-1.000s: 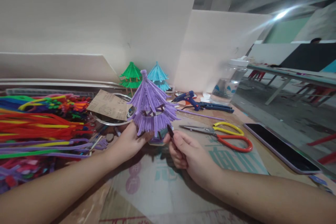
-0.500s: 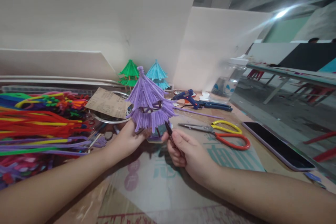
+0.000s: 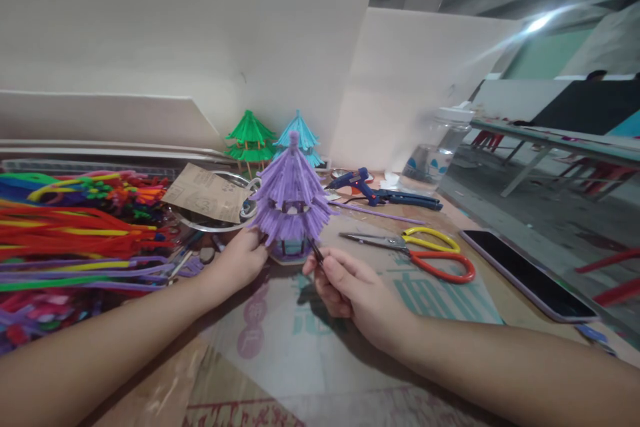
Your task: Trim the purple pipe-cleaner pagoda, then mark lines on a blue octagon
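Note:
A purple pipe-cleaner pavilion [image 3: 293, 190] with two fringed roof tiers and a pointed top stands upright on the cardboard sheet [image 3: 280, 373]. My left hand [image 3: 243, 260] is closed at its lower left side; the fingertips are partly hidden behind the lower roof and base. In my right hand [image 3: 345, 283] is a slim black pair of tweezers [image 3: 317, 253], pinched between thumb and fingers. Its tip points up at the lower right of the purple roof; whether it touches the fringe I cannot tell.
Scissors [image 3: 410, 250] and a phone [image 3: 530, 273] lie right. Behind are a glue gun [image 3: 357, 181], dark-handled pliers [image 3: 410, 200], a plastic bottle [image 3: 435, 150], and green [image 3: 250, 137] and blue [image 3: 299, 133] pavilions. Pipe-cleaner bundles [image 3: 75, 230] and a metal tray [image 3: 200, 225] are left.
The purple pavilion has gone from tilted to upright, its top shifting right, and its base now shows on the cardboard. My right hand has moved slightly down with the tweezers.

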{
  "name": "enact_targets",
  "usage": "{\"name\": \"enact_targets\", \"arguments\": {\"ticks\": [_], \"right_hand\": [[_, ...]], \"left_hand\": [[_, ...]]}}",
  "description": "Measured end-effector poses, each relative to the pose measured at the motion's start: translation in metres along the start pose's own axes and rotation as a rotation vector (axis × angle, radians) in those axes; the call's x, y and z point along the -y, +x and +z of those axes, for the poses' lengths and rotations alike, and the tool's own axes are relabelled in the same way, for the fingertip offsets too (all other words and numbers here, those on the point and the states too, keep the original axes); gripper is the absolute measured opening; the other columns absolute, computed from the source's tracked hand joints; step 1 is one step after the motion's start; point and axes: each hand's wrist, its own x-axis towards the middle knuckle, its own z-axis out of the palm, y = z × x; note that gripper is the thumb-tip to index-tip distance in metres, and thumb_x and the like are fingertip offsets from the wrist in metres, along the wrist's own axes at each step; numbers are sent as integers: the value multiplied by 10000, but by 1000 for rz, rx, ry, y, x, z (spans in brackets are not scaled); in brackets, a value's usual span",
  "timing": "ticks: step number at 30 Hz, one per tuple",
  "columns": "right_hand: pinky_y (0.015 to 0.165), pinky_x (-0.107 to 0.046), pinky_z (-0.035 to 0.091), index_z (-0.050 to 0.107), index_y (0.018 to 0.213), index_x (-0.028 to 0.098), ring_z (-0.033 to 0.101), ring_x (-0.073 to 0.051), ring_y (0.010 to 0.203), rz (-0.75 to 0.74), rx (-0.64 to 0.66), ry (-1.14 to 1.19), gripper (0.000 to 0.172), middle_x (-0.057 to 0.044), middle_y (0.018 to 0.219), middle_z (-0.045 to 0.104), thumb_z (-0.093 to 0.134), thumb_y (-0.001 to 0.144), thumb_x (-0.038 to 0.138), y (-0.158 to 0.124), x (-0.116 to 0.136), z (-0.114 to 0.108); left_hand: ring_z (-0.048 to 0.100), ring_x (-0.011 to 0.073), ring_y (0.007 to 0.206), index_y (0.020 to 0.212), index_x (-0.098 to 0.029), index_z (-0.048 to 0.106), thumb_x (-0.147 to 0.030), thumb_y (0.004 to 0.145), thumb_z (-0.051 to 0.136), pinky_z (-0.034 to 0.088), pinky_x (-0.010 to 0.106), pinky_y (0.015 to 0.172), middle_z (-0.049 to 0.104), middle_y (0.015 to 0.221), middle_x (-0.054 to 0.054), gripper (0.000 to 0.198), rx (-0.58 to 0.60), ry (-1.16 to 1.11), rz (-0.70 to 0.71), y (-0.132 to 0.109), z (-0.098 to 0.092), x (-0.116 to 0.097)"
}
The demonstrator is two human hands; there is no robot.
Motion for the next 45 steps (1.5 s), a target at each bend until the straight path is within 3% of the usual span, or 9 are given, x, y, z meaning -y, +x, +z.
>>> {"name": "enact_targets", "arguments": {"ticks": [7,13,18,24,32,38,45], "right_hand": [[402,-203,144,584,871,175,208,-53,446,-44,12,-47,527,103,548,361,731,770,671,-1,0,0],[393,-204,131,599,856,164,207,-41,417,-52,-17,22,554,100,539,395,736,748,690,1,1,-1],[391,-202,125,594,870,165,184,-34,397,-30,-8,44,556,112,518,387,737,743,687,1,1,-1],[389,-194,122,547,829,183,181,-36,410,-10,9,-28,555,117,528,348,717,756,706,-1,1,1],[393,-186,114,528,809,190,170,-29,404,3,-61,8,551,126,515,342,739,727,692,2,1,-2],[391,-196,99,534,821,184,159,-32,408,15,-55,-6,555,126,516,334,729,730,696,0,3,0],[389,-188,97,530,806,188,156,-32,413,20,-57,-18,559,127,507,331,733,724,703,2,2,0]], "left_hand": [[679,250,716,791,-189,617,-289,648,519,595,357,690,683,709,33,200,134,-114,-110,-1,0,-9],[688,286,976,908,-196,646,-447,781,571,547,412,961,746,970,67,292,79,-105,86,1,-1,-18],[688,293,977,907,-201,625,-453,803,579,544,423,966,728,905,68,277,55,-127,60,1,1,-10],[694,285,889,838,-213,592,-544,793,614,565,422,927,716,881,74,336,26,-191,30,-2,-1,-19],[661,340,1119,1083,-179,613,-650,767,641,520,472,1016,716,1119,147,568,12,-236,-65,-8,0,-13],[635,326,1190,1181,-175,606,-572,802,618,490,467,1062,678,1274,156,549,34,-192,-35,-9,0,-9],[604,310,1243,1215,-183,615,-521,837,602,439,463,1122,666,1319,135,507,-2,-110,51,-9,-1,-5]]}}
